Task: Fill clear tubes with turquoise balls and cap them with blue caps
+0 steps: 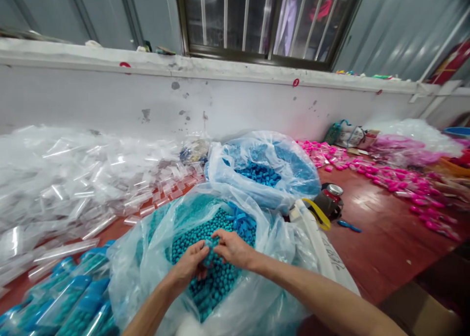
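My left hand [191,263] is closed around a small transparent tube [209,253], with teal beads showing through it. The fingers of my right hand [232,248] are bent in a pinch at the tube's upper end; whatever lies between their tips is too small to make out. Below both hands, many round teal beads [216,287] fill an open plastic bag [154,257]. Some blue plastic pieces [243,224] lie on the beads at the bag's far right side.
Behind stands another bag [297,179] of small blue parts [259,173]. Transparent tubes [84,179] are heaped at left, above bead-filled tubes [69,297]. Pink pieces [382,177], a silver-lidded jar [334,191] and a blue tool [348,226] lie right.
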`<state>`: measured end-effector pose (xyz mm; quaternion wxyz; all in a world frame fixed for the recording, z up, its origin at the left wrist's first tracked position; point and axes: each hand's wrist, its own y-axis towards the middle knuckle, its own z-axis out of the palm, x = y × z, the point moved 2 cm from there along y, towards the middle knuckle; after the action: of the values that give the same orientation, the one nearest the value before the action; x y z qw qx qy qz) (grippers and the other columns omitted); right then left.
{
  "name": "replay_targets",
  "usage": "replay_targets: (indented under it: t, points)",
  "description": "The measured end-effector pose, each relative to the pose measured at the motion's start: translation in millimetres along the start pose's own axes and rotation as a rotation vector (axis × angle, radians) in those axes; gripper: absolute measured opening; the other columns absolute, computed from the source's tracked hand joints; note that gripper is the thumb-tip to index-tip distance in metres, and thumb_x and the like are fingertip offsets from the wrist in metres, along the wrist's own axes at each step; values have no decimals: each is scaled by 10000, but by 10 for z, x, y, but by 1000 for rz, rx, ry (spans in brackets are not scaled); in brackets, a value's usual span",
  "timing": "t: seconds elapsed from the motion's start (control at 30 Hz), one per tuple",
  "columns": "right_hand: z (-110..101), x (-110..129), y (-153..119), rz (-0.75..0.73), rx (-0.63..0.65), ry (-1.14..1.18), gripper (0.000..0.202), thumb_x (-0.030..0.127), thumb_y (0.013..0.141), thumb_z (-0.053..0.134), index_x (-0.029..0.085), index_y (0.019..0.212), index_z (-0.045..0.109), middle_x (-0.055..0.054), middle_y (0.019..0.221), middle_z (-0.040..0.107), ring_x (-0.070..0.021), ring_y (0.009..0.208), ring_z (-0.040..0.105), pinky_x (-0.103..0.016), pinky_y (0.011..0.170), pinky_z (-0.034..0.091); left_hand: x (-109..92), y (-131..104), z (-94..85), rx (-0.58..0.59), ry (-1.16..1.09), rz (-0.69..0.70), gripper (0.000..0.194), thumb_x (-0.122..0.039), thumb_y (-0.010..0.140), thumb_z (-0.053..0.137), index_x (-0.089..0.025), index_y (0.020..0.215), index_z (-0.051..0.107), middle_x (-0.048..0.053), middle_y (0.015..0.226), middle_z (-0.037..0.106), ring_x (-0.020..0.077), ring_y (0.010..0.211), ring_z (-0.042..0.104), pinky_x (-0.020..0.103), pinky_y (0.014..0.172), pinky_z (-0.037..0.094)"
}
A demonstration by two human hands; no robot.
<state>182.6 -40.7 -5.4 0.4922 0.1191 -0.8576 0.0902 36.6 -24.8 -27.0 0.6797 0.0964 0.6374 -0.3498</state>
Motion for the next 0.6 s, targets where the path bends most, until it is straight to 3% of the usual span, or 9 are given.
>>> replay_targets:
  t: [0.1,0.2,0.27,0.33,0.47,0.6]
  points:
    - [5,4,29,65,193,-90,398,145,643,594,206,1020,482,95,574,446,-84,442,469,-190,454,371,36,-23,-37,53,53,-39,456,-585,650,588,-163,773,464,-65,498,500,34,304,413,147,311,244]
    - [-33,5,50,128,333,-202,329,179,673,583,202,988,491,83,582,470,-100,459,500,-199,457,374,67,-24,-33,51,45,-70,466,-591,636,595,-166,777,465,-57,502,516,49,319,446,148,305,247]
    - [-93,12,69,13,289,-405,230,200,709,566,205,935,530,42,653,539,-132,580,548,-214,513,385,76,-18,-43,17,24,-71,462,-581,619,612,-168,755,455,-47,530,536,50,326,456,146,296,227]
    - [-199,-12,93,-65,166,-669,143,208,759,523,203,897,560,-13,793,592,-166,705,565,-240,566,390,68,-20,-64,-17,8,-72,446,-559,620,622,-168,738,443,-34,570,561,51,339,470,141,296,219]
    - [-500,-176,161,61,-126,-1098,207,110,839,372,150,887,570,-115,929,590,-219,845,545,-312,679,385,19,-78,-86,-28,-81,-79,381,-495,678,599,-180,798,420,-14,640,593,84,435,550,145,349,303]
    - [-542,-300,200,37,-83,-1145,220,86,845,362,147,842,573,-100,827,604,-213,788,546,-326,697,372,9,-118,-76,6,-114,-69,368,-481,699,581,-184,834,410,1,691,600,103,470,568,165,372,326]
